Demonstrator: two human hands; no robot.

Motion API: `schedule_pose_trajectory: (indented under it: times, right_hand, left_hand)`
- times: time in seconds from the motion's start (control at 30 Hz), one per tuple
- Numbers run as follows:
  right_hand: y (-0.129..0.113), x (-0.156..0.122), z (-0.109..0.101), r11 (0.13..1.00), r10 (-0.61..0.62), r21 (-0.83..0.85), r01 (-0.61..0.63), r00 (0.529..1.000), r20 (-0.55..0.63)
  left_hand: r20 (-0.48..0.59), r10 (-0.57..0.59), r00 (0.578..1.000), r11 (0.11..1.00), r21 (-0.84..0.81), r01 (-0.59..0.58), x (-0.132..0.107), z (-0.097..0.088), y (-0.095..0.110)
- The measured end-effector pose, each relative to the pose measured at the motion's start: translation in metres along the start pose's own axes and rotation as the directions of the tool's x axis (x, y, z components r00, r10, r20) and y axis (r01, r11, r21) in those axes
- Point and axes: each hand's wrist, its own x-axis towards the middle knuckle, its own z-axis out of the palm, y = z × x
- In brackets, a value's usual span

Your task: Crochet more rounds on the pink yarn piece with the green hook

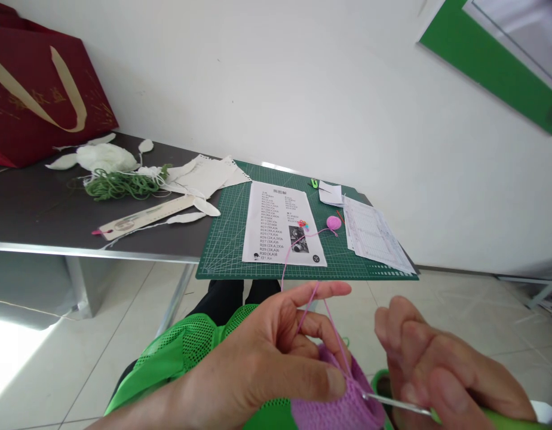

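My left hand pinches a purple crocheted piece between thumb and fingers, low in the view. Pink yarn runs over its raised forefinger up to a small pink crocheted ball on the green cutting mat. My right hand is closed round a crochet hook with a green handle, whose metal tip meets the purple piece. A printed pattern sheet lies on the mat.
A second printed sheet hangs over the mat's right edge. On the dark table lie green yarn, white stuffing, white fabric pieces, a ruler and a red gift bag. A green mesh garment covers my lap.
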Motion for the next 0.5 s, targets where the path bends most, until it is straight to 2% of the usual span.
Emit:
schedule_pose_trajectory:
  times: [0.1,0.2,0.4,0.43,0.5]
  right_hand:
    - [-0.003,0.007,0.007,0.987,0.083,0.139,-0.082,0.997,0.005]
    - [-0.003,0.007,0.016,0.988,0.084,0.134,-0.078,0.995,-0.044]
    - [0.001,-0.002,0.03,0.999,-0.03,-0.037,0.021,0.967,-0.253]
    - [0.001,-0.002,0.03,0.996,-0.067,-0.079,0.049,0.965,-0.255]
    - [0.002,0.0,0.028,0.975,-0.158,-0.182,0.126,0.972,-0.175]
  left_hand:
    - [0.034,0.038,0.999,0.999,0.031,-0.039,0.001,0.0,-0.003]
    - [0.051,0.092,0.994,0.993,0.066,-0.095,0.0,-0.001,-0.007]
    - [0.061,0.115,0.992,0.99,0.075,-0.119,-0.003,-0.002,-0.008]
    - [0.064,0.128,0.99,0.989,0.066,-0.132,-0.004,-0.002,-0.008]
    - [0.076,0.16,0.984,0.986,0.04,-0.163,-0.005,-0.001,-0.009]
